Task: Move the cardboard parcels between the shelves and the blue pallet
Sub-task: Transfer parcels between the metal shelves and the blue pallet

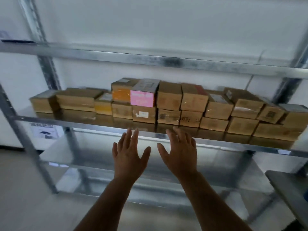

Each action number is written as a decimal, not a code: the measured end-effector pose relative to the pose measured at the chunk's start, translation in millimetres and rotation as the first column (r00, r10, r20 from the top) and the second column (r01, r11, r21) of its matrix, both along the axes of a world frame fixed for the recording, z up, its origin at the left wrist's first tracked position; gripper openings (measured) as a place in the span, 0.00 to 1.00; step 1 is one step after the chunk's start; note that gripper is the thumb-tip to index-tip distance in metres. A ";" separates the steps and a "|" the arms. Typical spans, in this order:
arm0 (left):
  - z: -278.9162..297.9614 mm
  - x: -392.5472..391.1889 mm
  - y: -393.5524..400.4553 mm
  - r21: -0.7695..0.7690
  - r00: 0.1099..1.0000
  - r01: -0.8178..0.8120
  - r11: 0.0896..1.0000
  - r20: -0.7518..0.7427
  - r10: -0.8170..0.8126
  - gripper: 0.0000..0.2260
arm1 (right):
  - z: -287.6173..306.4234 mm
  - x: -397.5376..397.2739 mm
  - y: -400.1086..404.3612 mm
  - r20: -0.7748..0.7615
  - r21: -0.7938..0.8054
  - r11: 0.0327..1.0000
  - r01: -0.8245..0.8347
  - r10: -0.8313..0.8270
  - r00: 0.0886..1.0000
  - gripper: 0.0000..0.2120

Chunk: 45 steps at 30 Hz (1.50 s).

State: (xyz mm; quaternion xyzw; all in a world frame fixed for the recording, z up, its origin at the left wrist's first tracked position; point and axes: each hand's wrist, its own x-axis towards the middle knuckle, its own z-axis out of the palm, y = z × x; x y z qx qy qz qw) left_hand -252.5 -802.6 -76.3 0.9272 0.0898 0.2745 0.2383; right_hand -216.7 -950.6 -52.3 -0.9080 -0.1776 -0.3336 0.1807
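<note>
Hands, left (129, 155) and right (179, 155), spread before shelf edge (100, 126) under parcels (169, 97).

Two bare forearms are seen, no sleeves worn; a thin ring is worn on the right hand (179, 152).

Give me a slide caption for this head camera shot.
Both open hands, left and right, reach toward stacked parcels on a metal shelf.
</note>
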 end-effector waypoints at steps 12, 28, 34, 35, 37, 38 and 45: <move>-12.4 -62.6 185.9 -0.054 0.954 -0.299 0.953 -0.046 0.297 0.33 | -19.9 -7.4 210.1 -0.088 -0.041 0.958 -0.284 0.279 0.956 0.24; -18.8 48.4 336.3 0.038 0.936 -0.325 0.945 -0.133 0.327 0.36 | -33.0 114.0 364.4 -0.158 0.015 0.940 -0.341 0.339 0.927 0.26; -20.4 125.7 350.5 0.078 0.965 -0.214 0.974 -0.140 0.223 0.35 | -30.9 171.4 371.8 -0.093 0.023 0.977 -0.214 0.215 0.972 0.24; -21.7 135.6 352.8 0.080 0.968 -0.196 0.977 -0.146 0.206 0.35 | -31.0 180.1 370.9 -0.108 0.026 0.977 -0.214 0.215 0.971 0.23; -23.4 153.4 355.2 0.067 0.975 -0.153 0.986 -0.152 0.161 0.36 | -30.8 196.1 369.3 -0.147 0.028 0.978 -0.209 0.211 0.966 0.23; -23.7 162.2 356.1 0.063 0.979 -0.129 0.990 -0.150 0.137 0.35 | -29.9 203.5 369.1 -0.158 0.025 0.980 -0.198 0.199 0.967 0.24; -19.3 239.6 370.0 0.055 0.993 0.034 0.998 -0.119 -0.027 0.35 | -17.7 260.6 374.5 -0.171 0.054 0.996 -0.076 0.084 0.982 0.24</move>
